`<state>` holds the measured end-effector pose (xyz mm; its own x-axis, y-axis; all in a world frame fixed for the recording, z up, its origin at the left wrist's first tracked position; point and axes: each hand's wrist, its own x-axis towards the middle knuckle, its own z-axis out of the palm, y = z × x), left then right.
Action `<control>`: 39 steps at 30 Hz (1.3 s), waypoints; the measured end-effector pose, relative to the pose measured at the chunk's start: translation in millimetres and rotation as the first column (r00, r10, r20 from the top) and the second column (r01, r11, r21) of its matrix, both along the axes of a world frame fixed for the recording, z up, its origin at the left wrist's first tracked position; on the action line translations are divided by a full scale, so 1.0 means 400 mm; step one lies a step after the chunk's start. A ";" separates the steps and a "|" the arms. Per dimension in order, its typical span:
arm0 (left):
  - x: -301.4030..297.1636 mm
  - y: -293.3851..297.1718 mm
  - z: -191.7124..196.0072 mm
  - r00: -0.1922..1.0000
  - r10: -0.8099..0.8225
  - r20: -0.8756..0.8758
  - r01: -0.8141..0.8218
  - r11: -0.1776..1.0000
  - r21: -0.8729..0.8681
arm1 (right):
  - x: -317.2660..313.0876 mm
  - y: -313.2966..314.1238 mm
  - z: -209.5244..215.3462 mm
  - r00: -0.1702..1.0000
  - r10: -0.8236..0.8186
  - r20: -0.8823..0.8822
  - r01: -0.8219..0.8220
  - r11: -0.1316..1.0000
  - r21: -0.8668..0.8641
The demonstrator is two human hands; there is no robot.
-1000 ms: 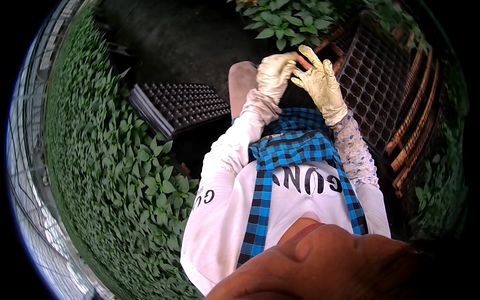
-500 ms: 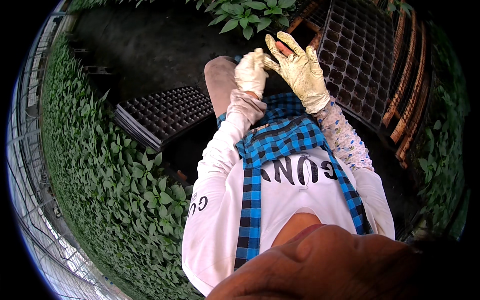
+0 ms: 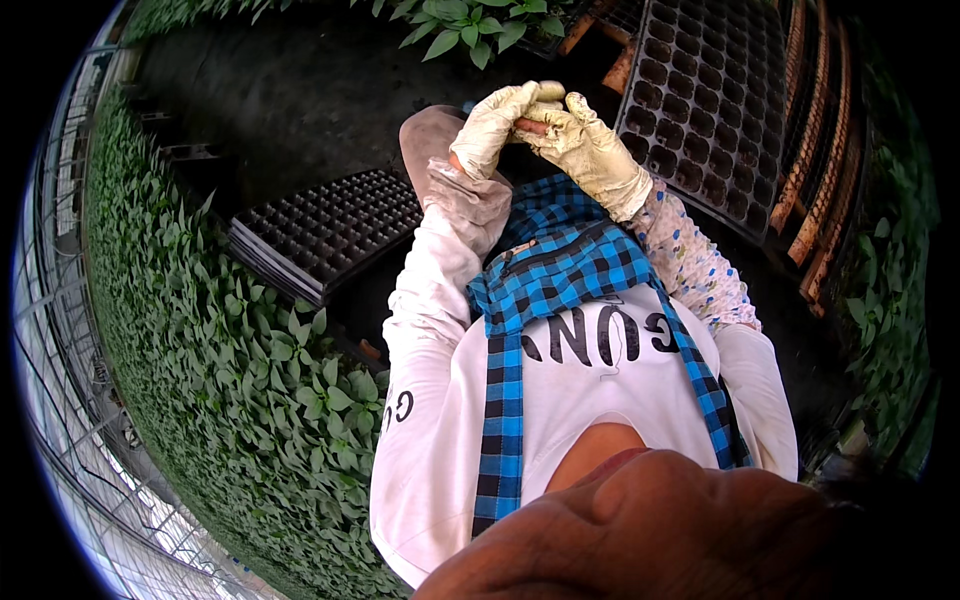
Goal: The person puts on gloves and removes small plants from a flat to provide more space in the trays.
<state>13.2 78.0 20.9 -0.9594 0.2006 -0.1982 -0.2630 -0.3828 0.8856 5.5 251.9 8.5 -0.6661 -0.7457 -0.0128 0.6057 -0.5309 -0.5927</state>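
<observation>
Both my hands wear pale, dirt-stained gloves and meet in front of my lap. My left hand [image 3: 490, 128] is closed, its fingers wrapped over the finger end of the right glove [image 3: 598, 158]. On my right hand [image 3: 575, 142], a bare finger [image 3: 531, 127] shows through the glove. Its fingers are loosely bent and partly covered by the left hand, with no separate object visible in them. Below the hands hangs a blue-and-black checked apron [image 3: 570, 275].
A black seedling tray [image 3: 700, 110] lies at the right, beside rusty slatted racks [image 3: 815, 150]. Stacked black trays [image 3: 325, 235] stand at the left. Dense green seedlings [image 3: 230, 340] fill the left side, and more leafy plants [image 3: 475, 25] stand at the far edge.
My right hand has gone from spread fingers to bent ones and shifted slightly left and down. My left hand has moved up over its fingers, closing the gap between them.
</observation>
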 end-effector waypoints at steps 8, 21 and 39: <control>-0.020 -0.040 -0.073 0.810 0.576 -0.110 -0.532 0.642 -0.553 | 0.032 -0.017 0.028 0.980 0.130 -0.148 -0.102 0.979 0.179; 0.035 0.064 0.006 0.983 0.133 -0.127 -0.161 0.955 -0.249 | 0.017 -0.030 -0.022 0.990 -0.141 -0.004 0.134 0.930 0.343; -0.015 -0.006 -0.051 0.942 0.334 0.000 -0.313 0.882 -0.351 | -0.064 0.011 0.057 0.901 -0.056 0.430 0.074 0.997 -0.024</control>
